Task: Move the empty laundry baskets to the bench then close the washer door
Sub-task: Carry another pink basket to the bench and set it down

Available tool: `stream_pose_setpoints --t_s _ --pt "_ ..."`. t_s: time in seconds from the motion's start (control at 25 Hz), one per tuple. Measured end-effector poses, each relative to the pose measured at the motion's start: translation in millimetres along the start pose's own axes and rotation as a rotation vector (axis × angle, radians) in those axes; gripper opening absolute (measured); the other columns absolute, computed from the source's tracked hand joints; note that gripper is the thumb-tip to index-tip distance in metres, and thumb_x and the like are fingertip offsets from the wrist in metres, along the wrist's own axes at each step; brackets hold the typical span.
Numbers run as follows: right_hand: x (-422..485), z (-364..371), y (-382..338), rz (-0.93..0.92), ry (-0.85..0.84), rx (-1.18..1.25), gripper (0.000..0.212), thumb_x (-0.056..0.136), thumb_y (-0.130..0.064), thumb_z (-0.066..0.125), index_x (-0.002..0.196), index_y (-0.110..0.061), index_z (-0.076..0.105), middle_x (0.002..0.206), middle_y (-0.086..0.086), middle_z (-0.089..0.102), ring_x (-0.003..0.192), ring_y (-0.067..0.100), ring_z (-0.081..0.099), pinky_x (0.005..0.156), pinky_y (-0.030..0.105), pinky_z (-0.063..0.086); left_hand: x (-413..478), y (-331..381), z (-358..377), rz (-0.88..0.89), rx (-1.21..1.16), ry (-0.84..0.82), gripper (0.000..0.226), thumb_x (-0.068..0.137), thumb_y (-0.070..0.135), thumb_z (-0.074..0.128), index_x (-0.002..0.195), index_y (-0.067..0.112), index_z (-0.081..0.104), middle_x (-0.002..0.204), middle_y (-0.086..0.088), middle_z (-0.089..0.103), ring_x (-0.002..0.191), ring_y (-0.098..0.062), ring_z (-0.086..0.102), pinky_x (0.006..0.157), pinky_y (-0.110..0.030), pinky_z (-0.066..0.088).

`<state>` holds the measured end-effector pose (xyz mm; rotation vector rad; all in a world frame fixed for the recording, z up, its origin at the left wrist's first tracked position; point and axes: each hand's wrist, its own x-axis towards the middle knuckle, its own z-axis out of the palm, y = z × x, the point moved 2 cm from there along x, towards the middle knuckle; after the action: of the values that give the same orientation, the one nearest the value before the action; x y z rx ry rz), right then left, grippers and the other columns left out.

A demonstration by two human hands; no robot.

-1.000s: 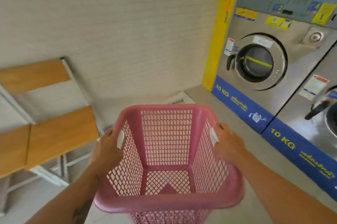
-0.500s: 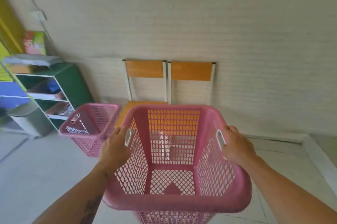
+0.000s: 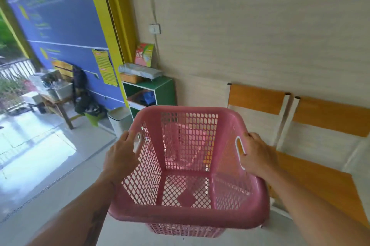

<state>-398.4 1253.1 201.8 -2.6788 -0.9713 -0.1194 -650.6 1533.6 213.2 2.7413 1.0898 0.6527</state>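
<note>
Left hand point(image 3: 120, 157): arm outstretched, fingers wrapped around pink basket point(image 3: 186, 215) left handle.
Right hand point(image 3: 258, 155): likewise clasping right handle.

Bright daylight from left doorway point(image 3: 12, 65); floor point(image 3: 36, 155) glare; slight blur; wide-angle edge bending.

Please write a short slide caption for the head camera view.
Both hands, left hand and right hand, carry an empty pink basket beside the wooden bench.

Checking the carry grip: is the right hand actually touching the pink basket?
Touching. The head view shows the right hand wrapped over the pink basket rim at its white handle slot, fingers curled on the edge with no gap.
</note>
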Motion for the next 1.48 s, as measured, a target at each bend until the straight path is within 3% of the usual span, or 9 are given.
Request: stream_pose_setpoints --t_s 0.32,0.48,0.6,0.72,0.92,1.08,1.16,1.32,1.48 --pt "213 38 -41 -0.031 0.056 0.097 0.059 0.086 -0.018 0.059 0.139 -0.022 0.033 0.137 0.007 0.042 0.1 0.031 0.062 0.062 0.032 0.043 201 -30 37 0.011 0.003 0.114 0.054 0.087 0.027 0.046 0.14 0.03 0.036 0.114 -0.005 0.055 0.089 -0.037 0.061 0.068 -0.048 0.054" --pt "283 58 -50 0.0 0.028 0.104 0.054 0.087 -0.018 0.058 0.135 -0.02 0.034 0.135 0.006 0.041 0.093 0.029 0.062 0.058 0.032 0.044 284 -44 67 0.061 0.037 0.076 0.072 0.071 0.012 0.055 0.139 0.027 0.037 0.106 -0.003 0.052 0.086 -0.035 0.06 0.064 -0.046 0.053" --pt "323 85 -55 0.05 0.001 0.119 0.061 0.086 -0.017 0.06 0.139 -0.021 0.03 0.138 0.006 0.04 0.092 0.026 0.063 0.049 0.022 0.038 349 -60 101 0.131 0.037 0.073 0.062 0.075 0.024 0.039 0.137 0.025 0.04 0.106 -0.004 0.053 0.086 -0.036 0.058 0.062 -0.046 0.05" --pt "362 120 -62 0.135 -0.022 0.14 0.066 0.085 -0.017 0.062 0.14 -0.026 0.026 0.135 0.003 0.041 0.086 0.024 0.063 0.045 0.019 0.032 411 -85 154 0.187 0.007 0.001 0.054 0.079 0.032 0.04 0.133 0.028 0.041 0.103 -0.001 0.053 0.083 -0.035 0.059 0.061 -0.042 0.046" --pt "413 193 -83 0.347 -0.076 0.179 0.059 0.081 -0.009 0.066 0.129 -0.027 0.038 0.12 0.002 0.045 0.078 0.018 0.057 0.047 0.017 0.039 502 -127 247 0.26 -0.088 -0.156 0.077 0.072 0.0 0.054 0.139 0.032 0.038 0.109 0.004 0.054 0.079 -0.025 0.06 0.058 -0.036 0.047" --pt "436 260 -88 0.609 -0.145 0.282 0.085 0.074 0.004 0.066 0.141 -0.033 0.029 0.116 0.001 0.045 0.08 0.017 0.053 0.048 0.017 0.042 546 -150 322 0.316 -0.197 -0.285 0.079 0.071 -0.007 0.053 0.139 0.032 0.043 0.113 0.004 0.055 0.074 -0.013 0.053 0.055 -0.026 0.043" --pt "438 300 -86 0.774 -0.204 0.368 0.095 0.071 0.008 0.063 0.146 -0.032 0.023 0.124 0.0 0.046 0.089 0.024 0.06 0.048 0.026 0.05 551 -162 371 0.277 -0.289 -0.381 0.076 0.069 -0.01 0.049 0.133 0.031 0.048 0.1 0.006 0.052 0.079 -0.018 0.053 0.059 -0.031 0.046" --pt "436 390 -76 1.0 -0.277 0.483 0.087 0.066 0.008 0.057 0.144 -0.023 0.032 0.133 0.008 0.053 0.113 0.032 0.058 0.077 0.044 0.059 530 -194 477 0.032 -0.328 -0.579 0.056 0.066 -0.011 0.049 0.111 0.021 0.056 0.092 0.005 0.052 0.081 -0.021 0.052 0.065 -0.031 0.039" --pt "427 477 -67 1.086 -0.386 0.544 0.092 0.065 0.007 0.056 0.145 -0.028 0.028 0.14 0.005 0.051 0.118 0.024 0.055 0.08 0.04 0.058 506 -231 560 -0.144 -0.318 -0.738 0.059 0.07 -0.003 0.053 0.122 0.024 0.058 0.098 0.014 0.051 0.09 -0.014 0.051 0.072 -0.029 0.04"
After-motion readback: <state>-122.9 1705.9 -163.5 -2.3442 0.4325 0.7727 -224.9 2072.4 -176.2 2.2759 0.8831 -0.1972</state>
